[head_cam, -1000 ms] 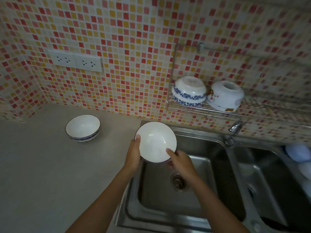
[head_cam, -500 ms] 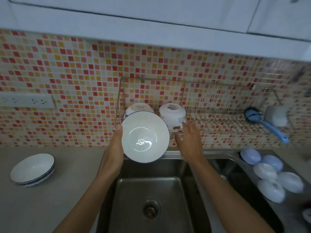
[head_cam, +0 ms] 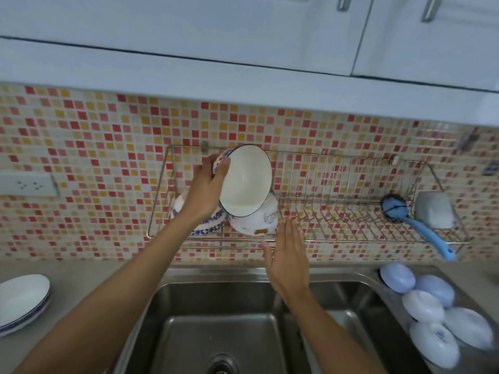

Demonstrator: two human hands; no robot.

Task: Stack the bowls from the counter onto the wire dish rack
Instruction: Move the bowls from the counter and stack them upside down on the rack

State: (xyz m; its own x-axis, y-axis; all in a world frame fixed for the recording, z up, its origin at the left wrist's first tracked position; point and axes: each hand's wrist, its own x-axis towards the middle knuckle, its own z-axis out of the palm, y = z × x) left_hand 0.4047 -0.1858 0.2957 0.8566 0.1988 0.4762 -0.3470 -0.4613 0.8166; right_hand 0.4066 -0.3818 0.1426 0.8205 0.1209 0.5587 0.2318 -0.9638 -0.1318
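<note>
The left hand (head_cam: 205,189) is clamped on a white bowl (head_cam: 245,179) with a dark rim and blue pattern outside — thumb over the near rim, fingers behind the wall. The bowl is tilted on edge, its opening facing toward the right hand, and it is held within the left end of the wire dish rack (head_cam: 337,211). Its lower rim sits at or just above two inverted bowls already on the rack: a blue-patterned one (head_cam: 208,226) partly hidden under the left wrist, and a white one (head_cam: 259,220) directly below the held bowl. Whether the held rim touches them cannot be told.

The right hand (head_cam: 287,259) is empty, fingers spread and flat, palm down, just in front of the rack's front rail and below the white inverted bowl; it touches nothing visible.

Beyond the right hand the rack's wire slots stand open for most of its length. At its far end lie a blue-handled brush (head_cam: 421,225) and a grey sponge (head_cam: 434,213); the brush handle overhangs the front rail.

Outside the left arm, one more bowl (head_cam: 23,300) rests upright on the surface (head_cam: 81,282), well apart from the sink (head_cam: 216,327) edge. Below the hands the basin is open.
</note>
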